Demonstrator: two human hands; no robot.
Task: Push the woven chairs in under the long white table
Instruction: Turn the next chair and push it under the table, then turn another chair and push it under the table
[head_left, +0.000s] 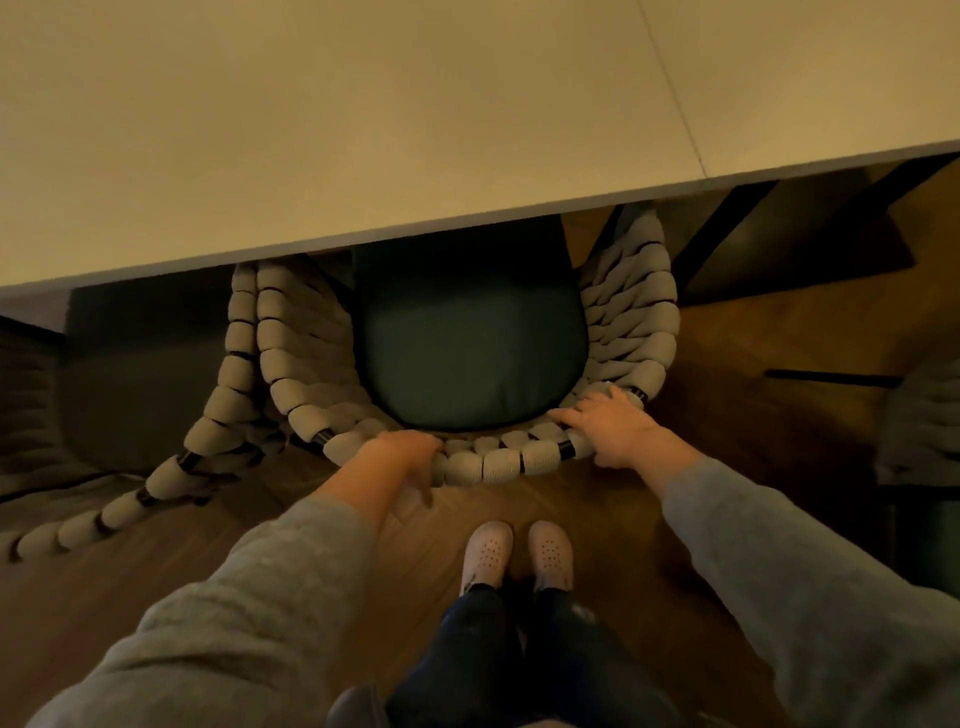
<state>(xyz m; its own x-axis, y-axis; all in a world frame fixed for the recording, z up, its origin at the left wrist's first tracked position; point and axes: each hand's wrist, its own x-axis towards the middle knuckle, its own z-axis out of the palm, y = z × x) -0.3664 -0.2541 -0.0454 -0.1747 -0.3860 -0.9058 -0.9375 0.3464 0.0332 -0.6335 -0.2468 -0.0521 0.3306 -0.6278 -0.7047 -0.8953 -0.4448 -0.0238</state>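
A woven chair (498, 460) with thick beige rope weave and a dark green seat cushion (467, 358) stands right in front of me, its front part under the long white table (363, 130). My left hand (400, 460) grips the curved back rim at its left, fingers curled over the weave. My right hand (608, 428) rests on the rim at the right, fingers spread flat on the rope.
A second woven chair (218, 415) stands close on the left, its rim touching or nearly touching the first. Another chair's edge (924, 415) shows at the far right. Dark table legs (717, 234) angle down under the tabletop. My feet (517, 556) stand on the wooden floor.
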